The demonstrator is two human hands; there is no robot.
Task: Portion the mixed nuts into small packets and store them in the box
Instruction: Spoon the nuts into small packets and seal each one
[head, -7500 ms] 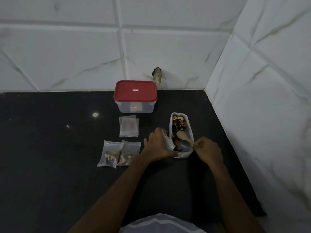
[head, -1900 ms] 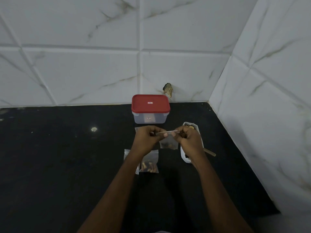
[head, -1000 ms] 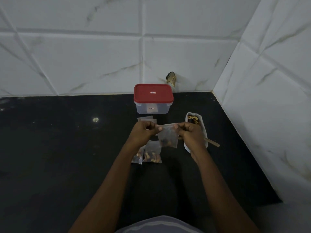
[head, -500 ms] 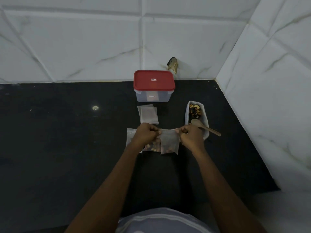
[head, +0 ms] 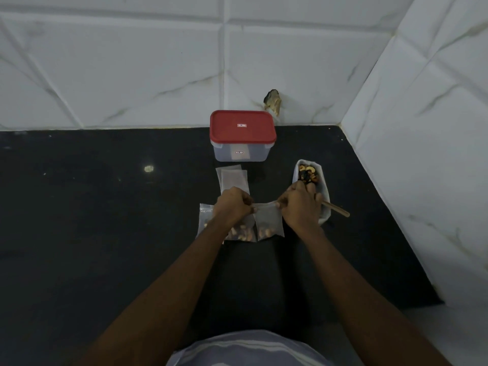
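My left hand [head: 233, 207] and my right hand [head: 299, 204] each pinch a top corner of a small clear packet [head: 269, 223] with nuts at its bottom. It hangs low, next to two filled packets [head: 237, 232] lying on the black counter, partly under my left wrist. A stack of empty packets [head: 232, 179] lies just beyond my left hand. The white tray of mixed nuts [head: 310, 175] stands at the right, with a wooden spoon [head: 336, 208] sticking out from behind my right hand. The clear box with a red lid [head: 242, 134], lid on, stands at the back.
White marble-tiled walls close the counter at the back and on the right, meeting in a corner. A small brown object [head: 273, 101] sticks out of the back wall behind the box. A pale speck [head: 148, 169] lies on the black counter [head: 92, 220] at the left.
Both hands have brought the held packet down from mid-air to just beside the two filled packets. Seven seconds ago the right hand held the spoon in the tray; it now lies there.
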